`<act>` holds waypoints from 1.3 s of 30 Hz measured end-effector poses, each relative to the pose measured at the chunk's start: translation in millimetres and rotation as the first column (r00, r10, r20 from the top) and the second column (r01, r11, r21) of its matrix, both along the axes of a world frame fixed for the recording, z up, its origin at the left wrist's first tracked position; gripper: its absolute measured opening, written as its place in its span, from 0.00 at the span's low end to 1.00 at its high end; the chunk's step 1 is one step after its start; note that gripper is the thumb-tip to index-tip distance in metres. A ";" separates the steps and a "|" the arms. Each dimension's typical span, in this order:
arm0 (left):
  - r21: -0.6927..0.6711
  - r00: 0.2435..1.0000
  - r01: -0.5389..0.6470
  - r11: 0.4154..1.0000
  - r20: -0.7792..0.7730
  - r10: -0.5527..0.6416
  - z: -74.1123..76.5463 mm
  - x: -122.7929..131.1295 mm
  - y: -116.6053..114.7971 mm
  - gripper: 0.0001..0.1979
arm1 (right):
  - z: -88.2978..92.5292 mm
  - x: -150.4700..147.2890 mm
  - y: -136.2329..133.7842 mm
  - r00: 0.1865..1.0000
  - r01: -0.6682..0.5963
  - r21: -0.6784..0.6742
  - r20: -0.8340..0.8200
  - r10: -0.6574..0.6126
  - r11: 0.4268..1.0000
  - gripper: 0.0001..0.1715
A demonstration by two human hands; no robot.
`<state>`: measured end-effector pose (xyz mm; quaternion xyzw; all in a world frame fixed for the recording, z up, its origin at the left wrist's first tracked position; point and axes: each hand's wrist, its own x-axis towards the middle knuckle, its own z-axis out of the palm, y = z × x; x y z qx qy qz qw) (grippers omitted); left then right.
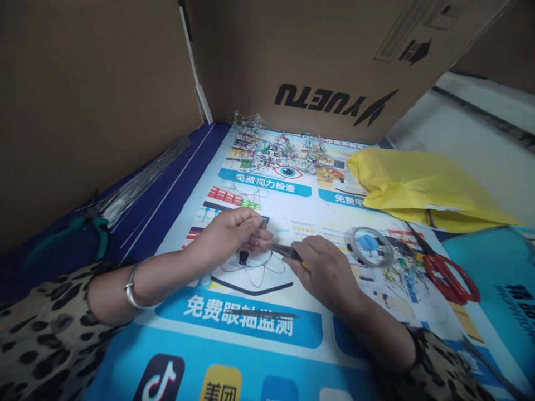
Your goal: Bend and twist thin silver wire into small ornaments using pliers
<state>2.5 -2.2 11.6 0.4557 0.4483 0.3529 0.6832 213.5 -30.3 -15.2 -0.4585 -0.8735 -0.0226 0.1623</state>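
Note:
My left hand [234, 231] is closed in a pinch on thin wire loops [254, 270] that lie over the printed poster [267, 328]. A small dark bead [243, 257] hangs on the wire just below its fingers. My right hand [328, 273] is wrapped round small pliers [286, 252], whose tip meets the left fingertips. A silver bangle [132, 287] sits on my left wrist.
A clear tape roll [371, 247] and red-handled scissors [451, 275] lie to the right. A yellow plastic bag [422, 186] is behind them. Finished wire pieces [284, 150] stand near the cardboard wall [317, 55]. Straight wire rods [142, 181] and green-handled pliers [90, 225] rest at left.

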 end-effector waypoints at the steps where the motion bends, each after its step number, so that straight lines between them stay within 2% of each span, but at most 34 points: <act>1: -0.019 1.000 -0.018 1.000 0.011 0.019 0.2 0.8 0.3 0.09 | 0.6 -0.2 -0.3 1.000 0.008 0.024 -0.022 -0.007 1.000 0.14; 4: -0.058 0.998 -0.014 0.998 0.060 0.018 1.3 3.0 -0.6 0.10 | 4.5 -1.7 -2.1 0.999 0.017 0.111 -0.033 -0.014 0.994 0.12; 8: -0.132 0.991 -0.015 0.991 0.133 0.033 4.2 5.8 -4.5 0.10 | 10.0 -4.2 -4.6 0.999 -0.010 0.263 0.038 0.000 0.965 0.08; 12: -0.178 0.981 -0.023 0.984 0.188 0.057 6.8 7.8 -9.0 0.09 | 13.8 -7.4 -6.4 0.989 -0.083 0.461 0.147 0.016 0.883 0.12; 15: -0.185 0.964 -0.019 0.983 0.256 0.067 6.3 8.1 -11.7 0.08 | 16.4 -12.6 -7.8 0.977 -0.138 0.556 0.214 0.020 0.820 0.13; 24: -0.217 0.937 -0.032 0.976 0.333 0.105 6.0 11.6 -17.5 0.06 | 17.2 -18.3 -9.1 0.970 -0.159 0.579 0.241 0.018 0.800 0.14; 33: -0.295 0.936 -0.090 0.951 0.301 0.182 17.4 17.7 -19.4 0.06 | 18.8 -18.7 -10.1 0.967 -0.197 0.587 0.249 0.057 0.785 0.15; 39: -0.320 0.933 -0.119 0.940 0.287 0.216 18.5 18.1 -20.4 0.05 | 18.4 -17.4 -10.3 0.968 -0.216 0.568 0.231 0.097 0.794 0.16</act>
